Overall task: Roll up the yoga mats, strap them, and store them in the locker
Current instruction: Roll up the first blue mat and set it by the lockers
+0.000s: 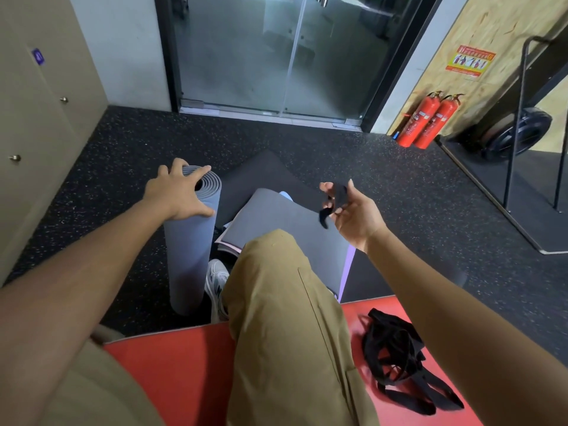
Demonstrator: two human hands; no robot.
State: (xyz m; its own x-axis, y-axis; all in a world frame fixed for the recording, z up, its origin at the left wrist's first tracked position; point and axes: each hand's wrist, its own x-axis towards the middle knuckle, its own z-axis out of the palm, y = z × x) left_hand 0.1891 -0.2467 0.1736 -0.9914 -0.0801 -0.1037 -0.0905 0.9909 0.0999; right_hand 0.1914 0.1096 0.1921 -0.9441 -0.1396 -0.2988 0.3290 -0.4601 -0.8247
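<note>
**One mat rolled, strap in hand**

Speckled black floor [384, 167] runs out to glass doors [282, 56] at the far end, with beige lockers [40, 118] lining the left wall and two red extinguishers [430, 121] leaning against the board wall far right

Near us, a person sits on a red bench [172, 373], one knee in tan trousers [285, 302] raised in the middle of the view, a white shoe [216, 281] planted on the floor just beside it

Left hand [178, 192] is out on the rolled mat [190, 241] – grey, standing upright on the floor left of the shoe – fingers curled over its top end, thumb against its side, so the roll is gripped at the top

Right hand [353, 210] is raised palm-up on the right, above the flat mats, fingers bent around a short black strap [333, 201] whose loose end dangles below the fingertips

Between the two hands and past the knee lies a loose stack of unrolled mats [276, 210]: a grey one on top, a black one spreading further out beneath, pale edges peeping from the pile

Down on the bench to the right, a tangle of more black straps [396, 355] lies in a heap, just beside the right forearm
</note>
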